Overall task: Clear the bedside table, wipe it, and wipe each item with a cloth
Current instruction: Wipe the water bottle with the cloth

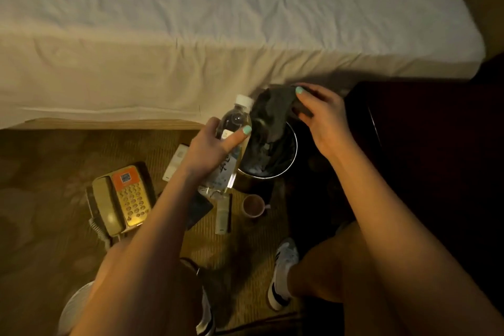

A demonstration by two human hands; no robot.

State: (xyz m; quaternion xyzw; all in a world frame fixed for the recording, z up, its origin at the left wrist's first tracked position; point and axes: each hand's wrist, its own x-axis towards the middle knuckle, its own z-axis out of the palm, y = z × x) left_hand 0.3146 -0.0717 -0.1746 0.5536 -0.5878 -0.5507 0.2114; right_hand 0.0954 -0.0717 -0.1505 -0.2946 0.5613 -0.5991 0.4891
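Patterned carpet (41, 172) by white bed (218, 22): left hand (210, 150) fingers curled round clear plastic water bottle (229, 150); right hand (321, 114) pinches dark grey cloth (272, 109).

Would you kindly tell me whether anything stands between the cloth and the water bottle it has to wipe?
Nothing visible does. The cloth, gripped by the right hand, hangs directly beside the upper part of the water bottle held in the left hand. The bin sits below them, not between.

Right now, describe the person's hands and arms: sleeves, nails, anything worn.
No sleeves are in view. The left hand and right hand are ungloved; a nail on each shows mint-green polish. No watch or bracelet shows.
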